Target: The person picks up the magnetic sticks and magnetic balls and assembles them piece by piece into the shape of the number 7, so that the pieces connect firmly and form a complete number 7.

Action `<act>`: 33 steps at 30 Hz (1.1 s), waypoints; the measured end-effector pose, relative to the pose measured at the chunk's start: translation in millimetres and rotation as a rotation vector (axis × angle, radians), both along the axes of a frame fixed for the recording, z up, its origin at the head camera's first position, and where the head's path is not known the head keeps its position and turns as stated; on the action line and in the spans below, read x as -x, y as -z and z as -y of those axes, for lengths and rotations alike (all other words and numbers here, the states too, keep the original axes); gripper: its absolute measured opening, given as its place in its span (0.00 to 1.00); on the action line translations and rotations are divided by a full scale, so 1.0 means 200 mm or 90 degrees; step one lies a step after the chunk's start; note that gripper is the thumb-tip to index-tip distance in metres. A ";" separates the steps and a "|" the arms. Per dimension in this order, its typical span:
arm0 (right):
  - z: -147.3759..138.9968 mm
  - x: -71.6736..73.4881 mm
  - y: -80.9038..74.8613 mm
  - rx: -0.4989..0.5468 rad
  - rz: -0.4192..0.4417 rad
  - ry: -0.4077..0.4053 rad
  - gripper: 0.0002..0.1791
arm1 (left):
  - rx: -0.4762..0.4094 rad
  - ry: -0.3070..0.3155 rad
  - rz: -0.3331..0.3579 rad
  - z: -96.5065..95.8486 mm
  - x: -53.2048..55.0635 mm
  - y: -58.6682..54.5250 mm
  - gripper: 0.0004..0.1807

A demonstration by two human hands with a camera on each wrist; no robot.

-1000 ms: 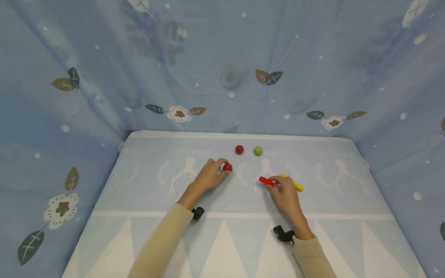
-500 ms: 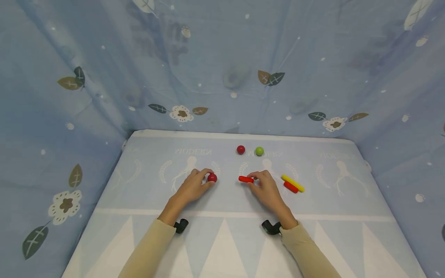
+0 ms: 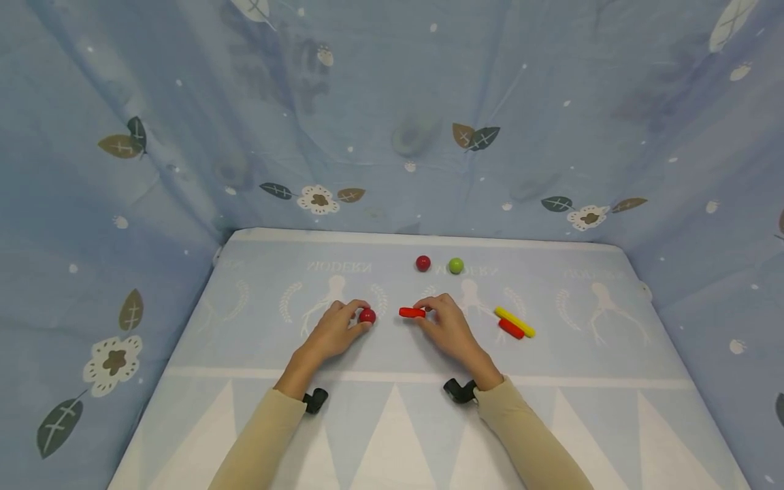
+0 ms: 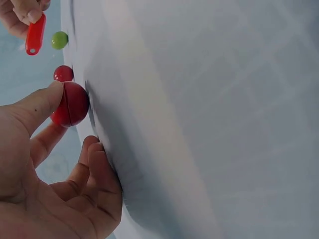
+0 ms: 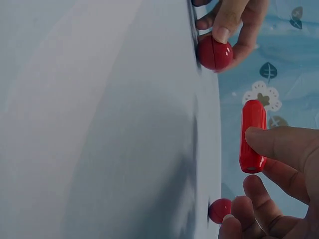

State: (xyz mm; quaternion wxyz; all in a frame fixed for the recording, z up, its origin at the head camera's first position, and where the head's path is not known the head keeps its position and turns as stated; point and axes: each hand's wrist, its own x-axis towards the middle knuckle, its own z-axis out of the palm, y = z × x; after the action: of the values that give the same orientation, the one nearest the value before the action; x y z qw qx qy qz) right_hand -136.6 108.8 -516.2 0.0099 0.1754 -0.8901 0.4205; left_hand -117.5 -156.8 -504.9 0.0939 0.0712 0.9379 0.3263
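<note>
my right hand [image 3: 449,327] has moved toward nine o'clock, its fingers pinching a red stick [image 3: 412,312]; that now lies near, not touching, at three o'clock from the red ball [image 3: 367,316] my left hand [image 3: 333,333] pinches.

Beige sleeves [image 3: 257,442], 2: cut off, head view's lower edge. Right hand [image 4: 19,14]: cropped, left wrist view. Far red ball [image 4: 62,72]: partly hidden there behind held red ball [image 4: 77,103].

Soft, muted light, blurred shadows across the tablecloth [image 3: 392,354], wrist views slightly hazy.
</note>
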 end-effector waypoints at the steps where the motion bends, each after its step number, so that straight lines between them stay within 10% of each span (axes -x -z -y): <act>1: 0.01 0.01 0.01 -0.002 0.001 -0.003 0.12 | 0.000 0.000 0.000 0.00 0.00 0.00 0.22; 33: 0.21 0.07 0.04 -0.055 0.052 -0.074 0.09 | -0.015 0.030 0.007 0.03 0.01 0.01 0.20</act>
State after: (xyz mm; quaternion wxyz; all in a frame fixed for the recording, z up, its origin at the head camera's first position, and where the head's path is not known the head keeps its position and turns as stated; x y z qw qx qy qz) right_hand -150.2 65.9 -524.6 -0.0582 0.2097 -0.8954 0.3884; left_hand -120.2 -162.3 -507.6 0.1060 0.0928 0.9315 0.3354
